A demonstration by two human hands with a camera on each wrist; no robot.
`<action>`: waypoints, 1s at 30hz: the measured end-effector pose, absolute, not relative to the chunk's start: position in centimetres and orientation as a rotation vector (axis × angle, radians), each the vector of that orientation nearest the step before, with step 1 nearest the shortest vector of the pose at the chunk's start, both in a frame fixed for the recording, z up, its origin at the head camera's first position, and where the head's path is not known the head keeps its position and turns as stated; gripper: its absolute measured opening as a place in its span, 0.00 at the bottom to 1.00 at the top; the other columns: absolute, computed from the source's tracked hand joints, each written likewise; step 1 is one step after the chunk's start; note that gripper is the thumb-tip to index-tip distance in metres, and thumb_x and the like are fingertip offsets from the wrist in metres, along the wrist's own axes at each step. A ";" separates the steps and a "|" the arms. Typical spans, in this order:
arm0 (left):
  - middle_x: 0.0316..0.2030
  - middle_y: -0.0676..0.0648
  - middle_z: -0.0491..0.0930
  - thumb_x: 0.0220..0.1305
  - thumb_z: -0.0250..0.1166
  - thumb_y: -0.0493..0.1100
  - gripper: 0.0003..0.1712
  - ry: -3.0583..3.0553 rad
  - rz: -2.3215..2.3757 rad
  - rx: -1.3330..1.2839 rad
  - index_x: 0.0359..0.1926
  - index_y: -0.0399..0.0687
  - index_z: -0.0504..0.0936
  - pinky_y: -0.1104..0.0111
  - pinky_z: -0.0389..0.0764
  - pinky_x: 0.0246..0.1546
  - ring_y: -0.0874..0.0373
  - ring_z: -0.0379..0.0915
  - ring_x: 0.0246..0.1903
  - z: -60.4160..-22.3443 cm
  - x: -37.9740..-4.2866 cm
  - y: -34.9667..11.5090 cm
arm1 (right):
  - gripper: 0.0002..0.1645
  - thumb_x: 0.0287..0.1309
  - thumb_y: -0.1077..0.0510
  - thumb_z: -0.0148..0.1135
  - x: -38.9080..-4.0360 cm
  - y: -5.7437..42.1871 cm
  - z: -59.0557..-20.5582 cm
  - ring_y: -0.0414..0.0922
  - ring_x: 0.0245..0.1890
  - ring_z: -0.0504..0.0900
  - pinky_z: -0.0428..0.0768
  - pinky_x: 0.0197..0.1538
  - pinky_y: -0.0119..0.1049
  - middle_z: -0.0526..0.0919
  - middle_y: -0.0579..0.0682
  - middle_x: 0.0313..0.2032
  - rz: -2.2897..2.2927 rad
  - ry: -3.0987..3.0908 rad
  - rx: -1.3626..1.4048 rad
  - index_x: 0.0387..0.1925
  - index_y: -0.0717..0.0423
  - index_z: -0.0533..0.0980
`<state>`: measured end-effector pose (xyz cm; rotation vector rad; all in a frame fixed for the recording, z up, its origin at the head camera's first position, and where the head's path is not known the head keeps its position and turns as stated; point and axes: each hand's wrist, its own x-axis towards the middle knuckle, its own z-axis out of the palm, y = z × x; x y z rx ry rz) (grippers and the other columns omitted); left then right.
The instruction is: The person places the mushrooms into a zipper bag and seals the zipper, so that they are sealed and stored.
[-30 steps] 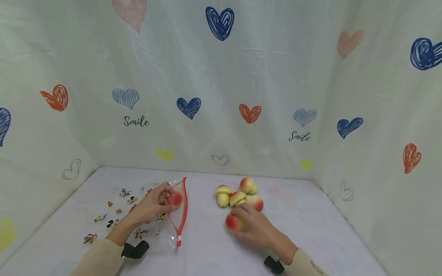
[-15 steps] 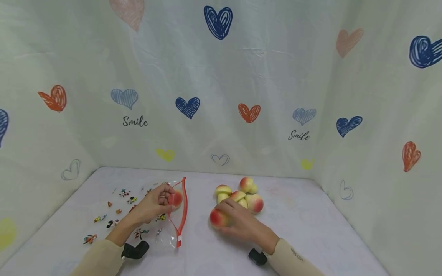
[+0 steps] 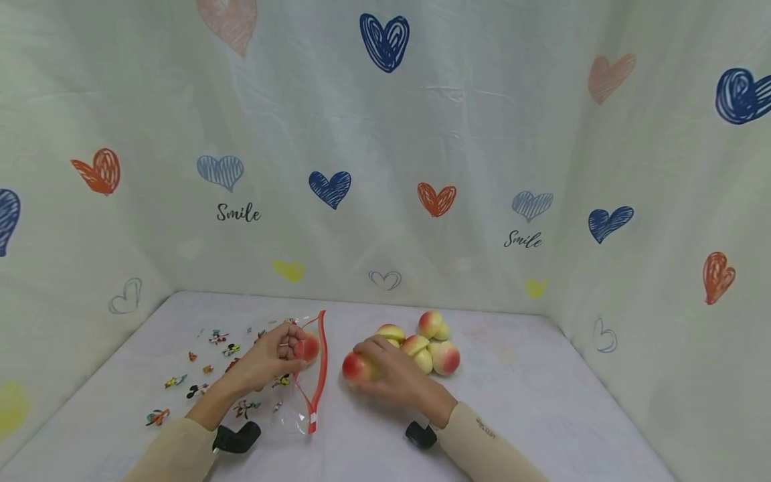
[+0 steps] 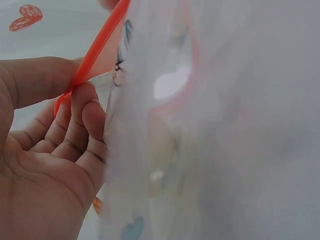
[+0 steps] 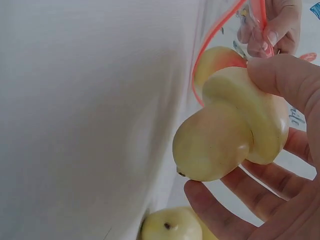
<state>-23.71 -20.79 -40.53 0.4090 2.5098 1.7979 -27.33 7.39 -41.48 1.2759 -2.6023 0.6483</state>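
Note:
In the head view my left hand [image 3: 268,358] holds a clear zip bag [image 3: 294,418] by its mouth. The left wrist view shows thumb and finger pinching the bag's red zip strip [image 4: 95,55]. A reddish mushroom-shaped piece [image 3: 308,348] shows at the bag's mouth, behind the clear film. My right hand [image 3: 394,375] grips another yellow mushroom-shaped piece with a red cap [image 3: 357,367], just right of the bag. Up close in the right wrist view, this mushroom-shaped piece [image 5: 215,142] has a rounded stem and a smooth cap, with thumb and fingers around it.
Several more yellow and red mushroom-shaped pieces [image 3: 444,357] lie grouped behind and right of my right hand on the white table [image 3: 530,395]. Small colourful cartoon figures [image 3: 195,389] show around the left hand. A curtain with printed hearts [image 3: 385,134] stands behind.
My right hand has moved left with the mushroom-shaped piece, away from the group and closer to the bag. My left hand and the bag keep their place.

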 end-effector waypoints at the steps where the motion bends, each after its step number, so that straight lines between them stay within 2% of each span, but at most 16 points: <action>1: 0.38 0.40 0.70 0.54 0.69 0.30 0.26 2.510 1.799 0.403 0.52 0.33 0.66 0.71 0.77 0.33 0.52 0.71 0.35 -40.5 -23.7 -20.8 | 0.29 0.55 0.43 0.66 -27.5 7.1 -41.5 0.37 0.53 0.72 0.73 0.55 0.34 0.72 0.40 0.53 0.656 -2.603 1.278 0.57 0.44 0.70; 10: 0.38 0.39 0.69 0.54 0.69 0.30 0.28 2.485 1.812 0.411 0.53 0.33 0.65 0.71 0.76 0.32 0.51 0.72 0.36 -40.7 -23.8 -20.8 | 0.30 0.55 0.46 0.65 -28.7 4.0 -41.4 0.36 0.51 0.72 0.73 0.53 0.32 0.71 0.41 0.54 0.732 -2.651 1.250 0.59 0.46 0.69; 19: 0.40 0.40 0.69 0.54 0.69 0.31 0.29 2.476 1.825 0.372 0.54 0.35 0.66 0.72 0.76 0.33 0.50 0.72 0.37 -40.7 -23.9 -20.7 | 0.31 0.56 0.43 0.65 -29.4 2.3 -41.7 0.37 0.49 0.72 0.74 0.52 0.31 0.71 0.42 0.54 0.795 -2.724 1.186 0.59 0.45 0.69; 30: 0.40 0.38 0.70 0.55 0.68 0.30 0.28 2.484 1.799 0.425 0.55 0.33 0.65 0.72 0.76 0.32 0.50 0.72 0.36 -40.7 -23.9 -20.7 | 0.32 0.54 0.42 0.67 -29.9 1.4 -42.0 0.37 0.46 0.73 0.74 0.51 0.32 0.71 0.43 0.53 0.790 -2.771 1.117 0.58 0.45 0.70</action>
